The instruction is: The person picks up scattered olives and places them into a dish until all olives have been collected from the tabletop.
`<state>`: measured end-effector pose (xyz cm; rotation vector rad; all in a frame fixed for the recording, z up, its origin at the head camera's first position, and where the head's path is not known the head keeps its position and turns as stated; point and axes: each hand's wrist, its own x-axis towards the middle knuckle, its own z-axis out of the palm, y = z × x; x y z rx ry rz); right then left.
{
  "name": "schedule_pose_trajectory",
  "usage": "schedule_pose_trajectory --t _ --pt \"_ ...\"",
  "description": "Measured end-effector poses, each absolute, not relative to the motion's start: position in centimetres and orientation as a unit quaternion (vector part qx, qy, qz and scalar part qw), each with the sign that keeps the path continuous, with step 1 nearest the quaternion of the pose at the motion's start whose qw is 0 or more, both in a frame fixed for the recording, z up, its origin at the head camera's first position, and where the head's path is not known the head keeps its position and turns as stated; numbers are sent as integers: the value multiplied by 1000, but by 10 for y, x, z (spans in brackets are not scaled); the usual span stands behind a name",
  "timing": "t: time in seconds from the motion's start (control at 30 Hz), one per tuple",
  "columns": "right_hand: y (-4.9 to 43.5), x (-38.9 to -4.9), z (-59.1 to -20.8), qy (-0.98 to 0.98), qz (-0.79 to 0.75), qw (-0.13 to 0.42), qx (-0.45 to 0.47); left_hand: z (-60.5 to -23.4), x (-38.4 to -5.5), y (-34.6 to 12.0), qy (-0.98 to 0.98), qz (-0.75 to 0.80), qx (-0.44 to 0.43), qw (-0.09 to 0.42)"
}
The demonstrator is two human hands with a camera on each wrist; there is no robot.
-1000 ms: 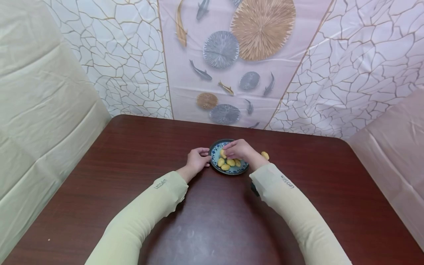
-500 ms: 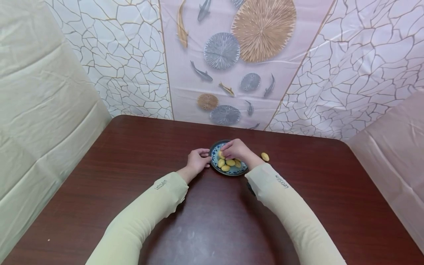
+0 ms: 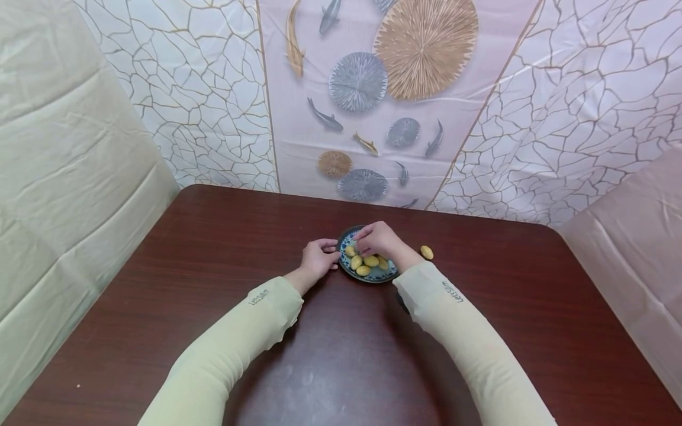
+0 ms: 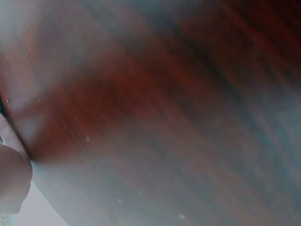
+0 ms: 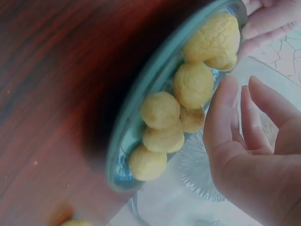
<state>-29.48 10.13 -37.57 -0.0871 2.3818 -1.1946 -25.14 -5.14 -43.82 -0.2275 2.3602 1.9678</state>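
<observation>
A round plate (image 3: 346, 235) with a blue pattern and dark rim bears several small yellow, potato-like lumps (image 5: 194, 84). At its left edge my left hand (image 3: 317, 258) touches the rim with extended fingers. Over the plate's far side is my right hand (image 3: 380, 240). In the right wrist view this right hand (image 5: 254, 146) has loosely bent fingers, thumb and fingertips apart, with nothing between them. One lump (image 3: 350, 251) lies by the plate's left rim, just left of the right fingertips. Only part of the left hand (image 4: 14, 174) shows in the left wrist view.
Another yellow lump (image 3: 427, 252) lies on the table right of the plate, beside my right wrist. The dark red-brown table (image 3: 240, 236) reaches back to a patterned cloth wall (image 3: 303, 165). Pale cloth (image 3: 64, 177) hangs on both sides.
My right hand has moved a lump slightly left on the plate and let go of it; its fingers have since lifted away. The left hand stays at the rim.
</observation>
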Motion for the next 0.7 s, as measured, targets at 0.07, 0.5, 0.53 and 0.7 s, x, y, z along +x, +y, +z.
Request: schedule_pose_trajectory --t 0.07,0.5,0.53,0.7 --pt "104 -296 -373 867 -439 234 -27 -438 -252 -52 766 637 -73 30" --pt "149 -305 -356 835 -505 219 18 -437 -250 -51 766 637 -78 36" --pt "154 -306 -356 834 -508 215 23 -437 -250 -51 766 637 -78 36" --pt "175 -306 -356 836 -509 200 39 -439 -252 -51 766 637 -79 36"
